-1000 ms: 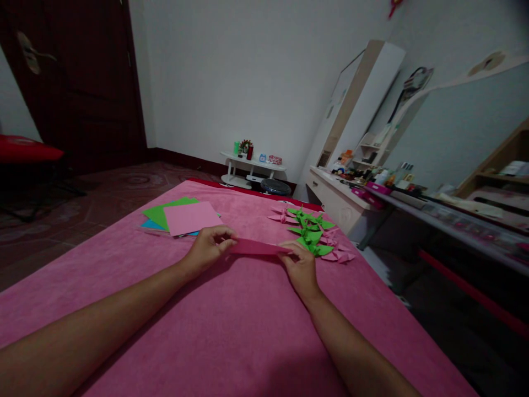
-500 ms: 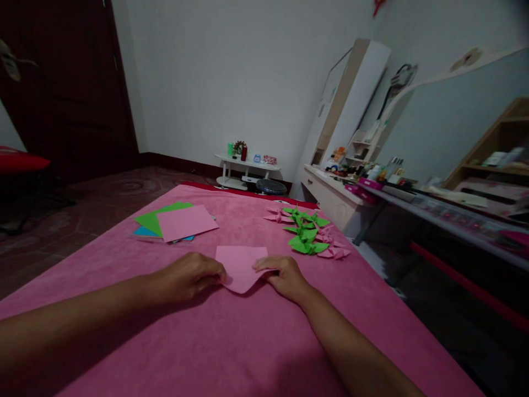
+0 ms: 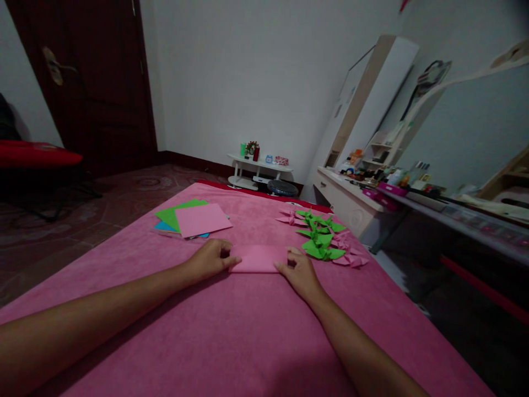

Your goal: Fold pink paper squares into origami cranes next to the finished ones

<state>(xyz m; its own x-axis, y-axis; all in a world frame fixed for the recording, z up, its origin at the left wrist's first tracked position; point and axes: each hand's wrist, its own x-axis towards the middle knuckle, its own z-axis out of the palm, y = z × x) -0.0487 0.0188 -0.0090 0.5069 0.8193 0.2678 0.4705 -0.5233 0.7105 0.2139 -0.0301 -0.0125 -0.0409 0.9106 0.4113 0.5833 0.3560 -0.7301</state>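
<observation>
A pink sheet of origami paper (image 3: 258,259), folded over into a flat rectangle, lies on the pink cloth in front of me. My left hand (image 3: 212,259) pinches its left end, thumb at the near corner. At the opposite end my right hand (image 3: 298,269) grips the paper between thumb and curled fingers. Beyond my left hand rests a stack of loose square sheets, with a pink sheet (image 3: 203,219) on top and a green sheet (image 3: 168,216) and blue edges showing beneath. Several folded paper cranes, green (image 3: 323,246) and pink (image 3: 291,218), cluster past my right hand.
The pink cloth (image 3: 215,336) covers the surface under my hands. A dressing table (image 3: 351,198) crowded with small bottles stands along the right. Farther back is a low white stand (image 3: 260,164) by the wall; a dark door (image 3: 95,82) is at left.
The pink paper went from an open sheet with its near edge curled up to a flat folded rectangle. Both hands now hold its ends. The view has turned slightly left.
</observation>
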